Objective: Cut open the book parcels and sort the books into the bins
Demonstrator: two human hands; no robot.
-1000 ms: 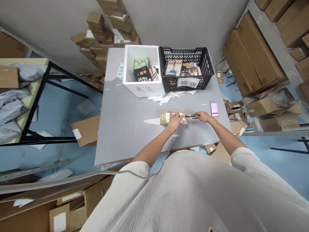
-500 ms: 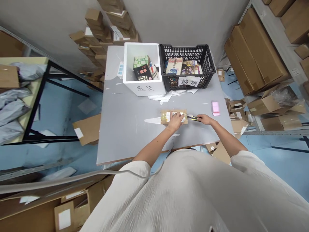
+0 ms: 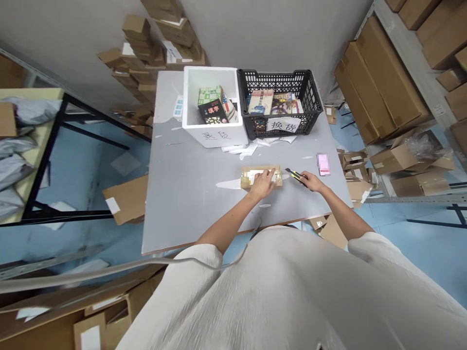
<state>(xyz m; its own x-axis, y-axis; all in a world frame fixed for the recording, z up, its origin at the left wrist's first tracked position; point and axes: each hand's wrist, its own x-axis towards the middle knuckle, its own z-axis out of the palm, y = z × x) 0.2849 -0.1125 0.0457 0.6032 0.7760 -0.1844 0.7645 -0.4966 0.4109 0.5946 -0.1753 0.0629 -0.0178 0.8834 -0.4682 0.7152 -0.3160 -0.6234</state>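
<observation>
Here, left hand (image 3: 263,185), grip splayed, atop a taped box (image 3: 247,178); right hand (image 3: 312,182), grip around a utility knife (image 3: 295,175).

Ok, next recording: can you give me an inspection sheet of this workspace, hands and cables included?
Surface: grey tabletop with pale patches.
Job's things: taped, labelled cardboard box; black-and-yellow utility knife, its tip toward the box but apart from it.
Clutter: white paper scraps before the containers; phone at the right, screen blurred.
Containers: white foam box and black plastic crate side by side, both holding books.
Hands: left hand rests on the cardboard box; right hand holds the knife.
Cables: grey cable from the left edge across the person's front.
Surroundings: stacked cartons by the wall, shelving at right, blue floor.
</observation>
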